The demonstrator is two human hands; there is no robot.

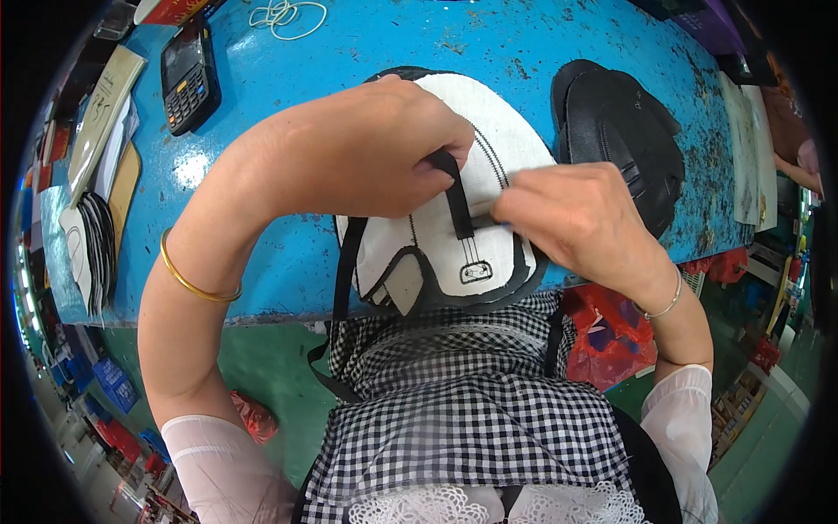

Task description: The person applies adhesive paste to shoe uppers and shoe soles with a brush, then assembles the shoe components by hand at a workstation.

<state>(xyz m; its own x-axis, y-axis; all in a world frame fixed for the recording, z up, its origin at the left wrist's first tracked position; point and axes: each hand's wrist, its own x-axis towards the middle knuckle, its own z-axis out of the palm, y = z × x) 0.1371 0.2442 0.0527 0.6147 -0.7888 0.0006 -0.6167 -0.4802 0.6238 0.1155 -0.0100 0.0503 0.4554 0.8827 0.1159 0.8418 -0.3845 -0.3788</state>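
Note:
On the blue table lies a stack of curved cut pieces (436,105), white on top with black edges and stitched lines, shaped like shoe uppers. A black strap (458,208) is sewn to the top piece by a small stitched tab near the front edge. My left hand (384,144) is closed, pinching the strap's free end and lifting it. My right hand (572,214) is closed over the stack's right side. Motion smears its fingertips; a dark thing shows beside them, too blurred to name. Another black strap (349,262) hangs over the table edge at the left.
Black pieces (615,135) lie in a stack to the right. At the back left are a handheld keypad device (189,79) and a pale cord loop (288,16). More cut pieces (98,249) stand at the left edge. A red plastic bag (607,341) hangs below the table.

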